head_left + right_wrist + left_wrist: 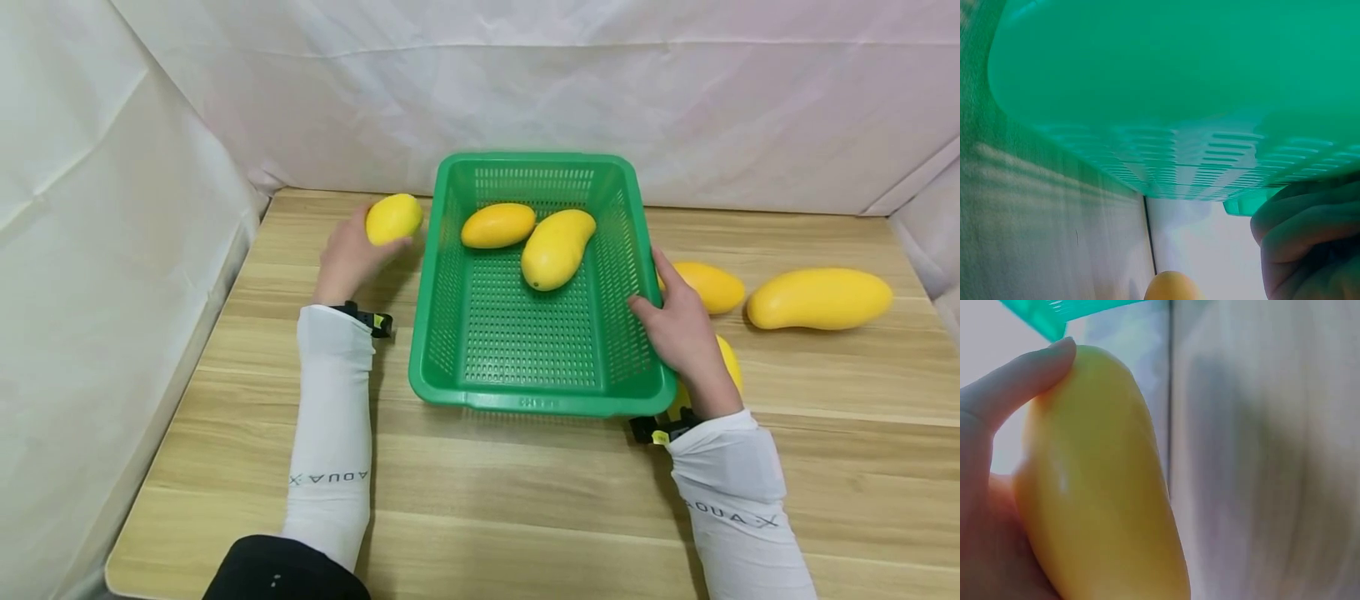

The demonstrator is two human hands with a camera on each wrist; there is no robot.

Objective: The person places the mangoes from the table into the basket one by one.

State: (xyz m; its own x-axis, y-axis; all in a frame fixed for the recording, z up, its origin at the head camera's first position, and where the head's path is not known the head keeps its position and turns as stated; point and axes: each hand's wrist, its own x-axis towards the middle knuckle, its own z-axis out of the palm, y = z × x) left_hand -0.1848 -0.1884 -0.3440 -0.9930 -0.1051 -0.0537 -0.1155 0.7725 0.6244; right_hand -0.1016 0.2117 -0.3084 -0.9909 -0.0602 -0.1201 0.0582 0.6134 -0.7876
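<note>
My left hand (348,260) holds a yellow mango (393,218) beside the basket's left side; in the left wrist view the thumb lies along the top of that mango (1100,481). A green perforated plastic basket (536,402) stands in the middle, with an orange-yellow mango (498,226) and a larger, curved yellow mango (558,250) inside. My right hand (684,329) grips the basket's right rim, thumb over the edge. Its curled fingers (1304,231) show against the outer wall in the right wrist view.
Right of the basket lie a yellow mango (710,287), a long one (821,298) and another (731,367), partly covered by the right hand and basket. White cloth (525,100) hangs behind and left of the wooden table (525,517).
</note>
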